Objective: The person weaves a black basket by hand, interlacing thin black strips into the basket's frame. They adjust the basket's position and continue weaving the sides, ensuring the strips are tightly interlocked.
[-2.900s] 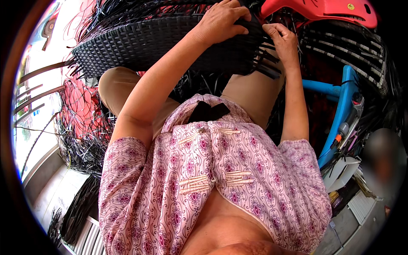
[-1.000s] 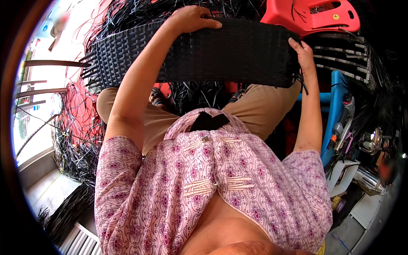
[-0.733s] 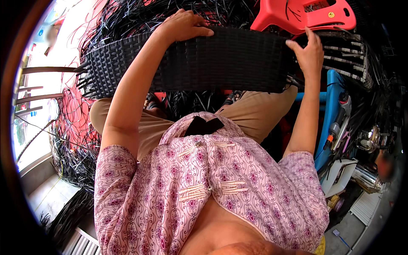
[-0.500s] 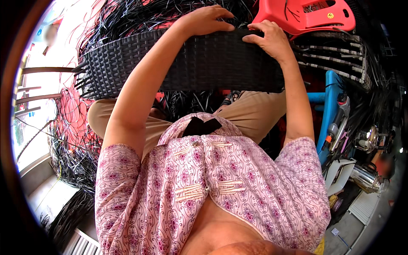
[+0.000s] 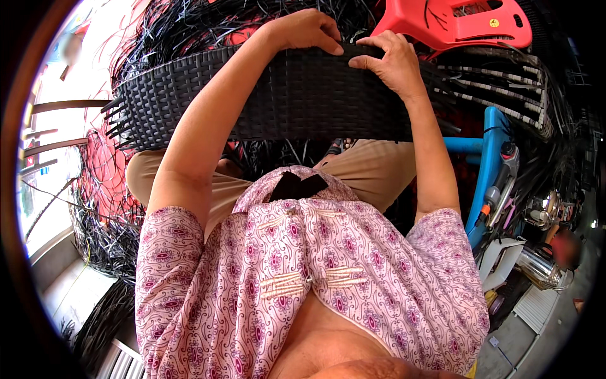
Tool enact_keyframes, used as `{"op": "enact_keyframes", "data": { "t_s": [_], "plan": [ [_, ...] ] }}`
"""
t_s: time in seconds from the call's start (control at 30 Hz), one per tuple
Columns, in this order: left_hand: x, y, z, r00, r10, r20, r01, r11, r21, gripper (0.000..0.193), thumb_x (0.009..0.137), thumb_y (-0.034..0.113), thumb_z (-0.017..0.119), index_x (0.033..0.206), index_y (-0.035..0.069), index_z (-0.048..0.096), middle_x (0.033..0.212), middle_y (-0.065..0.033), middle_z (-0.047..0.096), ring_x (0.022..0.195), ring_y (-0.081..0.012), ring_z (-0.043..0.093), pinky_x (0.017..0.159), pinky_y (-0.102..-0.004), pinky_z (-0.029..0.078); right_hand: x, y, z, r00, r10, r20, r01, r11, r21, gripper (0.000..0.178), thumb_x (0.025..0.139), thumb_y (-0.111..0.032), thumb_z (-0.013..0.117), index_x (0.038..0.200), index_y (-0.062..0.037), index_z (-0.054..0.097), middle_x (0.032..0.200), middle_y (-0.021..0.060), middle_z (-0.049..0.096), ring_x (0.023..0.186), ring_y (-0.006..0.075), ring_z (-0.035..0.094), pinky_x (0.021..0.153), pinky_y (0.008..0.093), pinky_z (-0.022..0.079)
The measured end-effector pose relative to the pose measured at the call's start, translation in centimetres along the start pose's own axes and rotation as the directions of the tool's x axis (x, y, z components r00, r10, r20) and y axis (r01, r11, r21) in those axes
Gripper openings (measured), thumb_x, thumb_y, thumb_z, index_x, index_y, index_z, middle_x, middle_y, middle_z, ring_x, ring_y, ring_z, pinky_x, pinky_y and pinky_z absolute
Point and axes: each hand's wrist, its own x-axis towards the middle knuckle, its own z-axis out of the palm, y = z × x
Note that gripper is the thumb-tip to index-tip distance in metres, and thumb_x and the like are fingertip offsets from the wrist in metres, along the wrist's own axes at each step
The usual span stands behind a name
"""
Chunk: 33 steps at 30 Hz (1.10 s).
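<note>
Across my lap lies a long black woven wicker panel, with loose strand ends sticking out at its left end and also at the right. My left hand is at its far edge, fingers curled over and thumb pressed down on the rim. A short way to the right, my right hand grips the same edge, its thumb on the near face and the fingers reaching over. Between the two thumbs a small stretch of the rim shows. Whatever the fingertips touch behind the edge is hidden.
Heaps of black plastic strips lie beyond the panel and at left. A red plastic stool stands at the far right, above a striped woven piece. Right of me are a blue plastic stool, a power tool and a metal kettle.
My left fingers have curled in from a stretched pose. My right hand has moved slightly left. The panel has shifted a little left, and strand ends now show at its right.
</note>
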Motion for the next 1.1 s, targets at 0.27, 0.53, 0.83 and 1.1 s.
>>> {"op": "enact_keyframes", "data": {
  "t_s": [0.27,0.53,0.83,1.1],
  "plan": [
    [0.5,-1.6,0.7,0.996,-0.084,0.035,0.091,0.958,-0.272,0.031,0.083,0.034,0.08,0.098,0.007,0.073,0.082,0.0026,0.064,0.075,-0.0083,0.056,0.069,-0.0277,0.045,-0.1,-0.1,0.5,0.997,-0.052,-0.057,0.05,0.998,-0.027,0.05,0.065,-0.052,0.086,0.101,-0.0177,0.08,0.098,0.0029,0.068,0.104,0.0259,0.062,0.093,0.0406,0.045],
    [3.8,-4.1,1.1,0.937,-0.263,0.232,0.345,0.808,-0.477,0.021,0.09,0.029,0.074,0.08,0.011,0.073,0.07,0.0061,0.06,0.062,-0.0041,0.046,0.058,-0.0242,0.038,-0.2,0.0,0.6,0.994,-0.082,-0.067,0.083,0.997,0.008,0.049,0.066,-0.051,0.085,0.1,-0.0169,0.079,0.093,0.0017,0.066,0.099,0.0259,0.061,0.093,0.0402,0.045],
    [4.2,-4.1,1.4,0.896,-0.324,0.304,0.444,0.65,-0.617,0.015,0.085,0.022,0.08,0.08,0.008,0.077,0.066,-0.001,0.063,0.061,-0.0142,0.054,0.058,-0.034,0.042,1.0,-0.7,-0.5,0.987,-0.146,0.073,0.146,0.989,0.017,0.048,0.068,-0.044,0.086,0.103,-0.0122,0.077,0.092,0.0045,0.064,0.097,0.0272,0.06,0.091,0.0403,0.048],
    [3.4,-3.1,0.8,0.947,-0.174,0.269,0.3,0.78,-0.55,0.01,0.084,0.016,0.077,0.087,0.007,0.078,0.074,-0.0012,0.068,0.069,-0.0136,0.059,0.065,-0.0315,0.047,-0.5,-0.9,1.1,0.965,-0.18,-0.189,0.197,0.978,0.074,0.045,0.065,-0.041,0.087,0.098,-0.0113,0.078,0.093,0.0025,0.066,0.095,0.0255,0.06,0.087,0.0383,0.05]
  ]
}}
